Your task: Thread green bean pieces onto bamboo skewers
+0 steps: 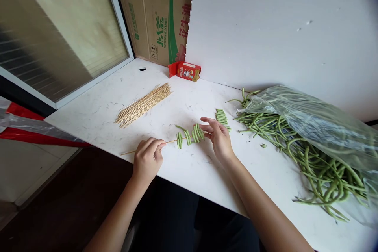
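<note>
Here, a slender skewer (170, 141) bears short green bean pieces (188, 137) in loose clusters, held above the table (97, 118); directions are read from these pieces, twelve being the far side. At eight o'clock, the left hand (148, 153) pinches the skewer between thumb and forefinger, the other fingers curled. At three o'clock, the right hand (217, 138) has its fingers parted beside the last pieces; whether any fingertip presses on them cannot be told. Good practice, it is judged, is a firm left pinch close to the pieces, each piece crossed through its middle and square to the shaft, with right fingertips clear of the point. Gentle pressure seems advisable, since thin pods may split.

Materials: a bundle of skewers (143, 104), smooth, straight and straw-coloured, lies at ten o'clock. A row of cut pieces (222, 119), close-set like ladder rungs, lies at two. Long beans (325, 179), supple and tangled, spill at three to four o'clock from a thin, wrinkled, translucent plastic bag (313, 118). At twelve stands a glossy red packet (189, 71) before a stiff brown cardboard box (159, 19).
</note>
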Demonstrator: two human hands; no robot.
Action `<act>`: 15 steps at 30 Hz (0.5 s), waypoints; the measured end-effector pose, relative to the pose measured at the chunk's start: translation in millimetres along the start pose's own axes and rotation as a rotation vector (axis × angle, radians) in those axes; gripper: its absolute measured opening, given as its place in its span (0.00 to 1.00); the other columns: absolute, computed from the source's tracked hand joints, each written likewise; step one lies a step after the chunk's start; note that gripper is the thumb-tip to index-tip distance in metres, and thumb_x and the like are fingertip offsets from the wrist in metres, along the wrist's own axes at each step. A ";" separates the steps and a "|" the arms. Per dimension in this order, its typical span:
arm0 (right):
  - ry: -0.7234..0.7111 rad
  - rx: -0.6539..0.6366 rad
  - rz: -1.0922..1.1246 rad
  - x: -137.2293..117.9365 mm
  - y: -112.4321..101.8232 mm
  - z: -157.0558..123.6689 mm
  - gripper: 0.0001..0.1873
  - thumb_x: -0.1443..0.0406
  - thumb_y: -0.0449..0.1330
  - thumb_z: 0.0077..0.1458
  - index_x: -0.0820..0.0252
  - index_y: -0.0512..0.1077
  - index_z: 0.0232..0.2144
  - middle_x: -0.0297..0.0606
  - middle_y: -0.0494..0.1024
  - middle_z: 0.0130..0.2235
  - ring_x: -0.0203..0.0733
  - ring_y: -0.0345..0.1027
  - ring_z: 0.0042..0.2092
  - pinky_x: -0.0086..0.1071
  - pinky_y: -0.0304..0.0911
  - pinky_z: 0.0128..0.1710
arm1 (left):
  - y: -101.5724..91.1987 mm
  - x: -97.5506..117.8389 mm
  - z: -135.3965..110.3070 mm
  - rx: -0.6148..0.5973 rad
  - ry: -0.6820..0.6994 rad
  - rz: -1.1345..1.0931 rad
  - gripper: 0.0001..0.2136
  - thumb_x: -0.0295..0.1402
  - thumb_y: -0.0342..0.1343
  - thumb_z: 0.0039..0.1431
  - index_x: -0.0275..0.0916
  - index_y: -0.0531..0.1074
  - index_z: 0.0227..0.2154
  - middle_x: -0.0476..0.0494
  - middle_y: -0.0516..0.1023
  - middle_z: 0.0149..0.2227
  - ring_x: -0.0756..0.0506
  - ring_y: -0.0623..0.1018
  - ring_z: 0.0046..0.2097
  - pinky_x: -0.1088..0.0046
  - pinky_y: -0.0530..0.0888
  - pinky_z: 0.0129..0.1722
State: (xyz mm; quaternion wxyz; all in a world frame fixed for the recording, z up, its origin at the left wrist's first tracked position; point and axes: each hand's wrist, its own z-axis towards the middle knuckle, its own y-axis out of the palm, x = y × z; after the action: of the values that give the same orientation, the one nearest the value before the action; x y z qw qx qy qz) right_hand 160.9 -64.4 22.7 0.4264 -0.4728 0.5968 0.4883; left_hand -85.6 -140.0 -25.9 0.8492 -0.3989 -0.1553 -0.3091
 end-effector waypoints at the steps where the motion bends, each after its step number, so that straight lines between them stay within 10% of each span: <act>1: 0.001 -0.004 -0.014 0.2 -0.6 0.7 0.24 0.42 0.65 0.57 0.54 0.82 0.42 0.40 0.86 0.36 0.49 0.80 0.41 0.37 0.70 0.40 | 0.2 0.1 0.2 0.003 0.000 -0.001 0.08 0.24 0.55 0.69 0.41 0.78 0.38 0.45 0.83 0.36 0.44 0.79 0.39 0.67 0.75 0.42; 15: 0.043 -0.107 -0.013 5.4 -2.2 5.5 0.28 0.41 0.61 0.60 0.57 0.80 0.46 0.40 0.84 0.34 0.46 0.78 0.36 0.38 0.73 0.38 | -1.9 1.3 1.8 0.014 -0.029 -0.030 0.07 0.24 0.56 0.69 0.41 0.78 0.39 0.46 0.83 0.36 0.45 0.79 0.40 0.68 0.75 0.43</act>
State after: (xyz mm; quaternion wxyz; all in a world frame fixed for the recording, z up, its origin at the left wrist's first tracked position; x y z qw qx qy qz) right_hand 162.3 -59.9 16.2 0.3907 -0.5092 0.5758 0.5066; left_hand -85.8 -140.0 -23.0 0.8450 -0.3951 -0.1758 -0.3147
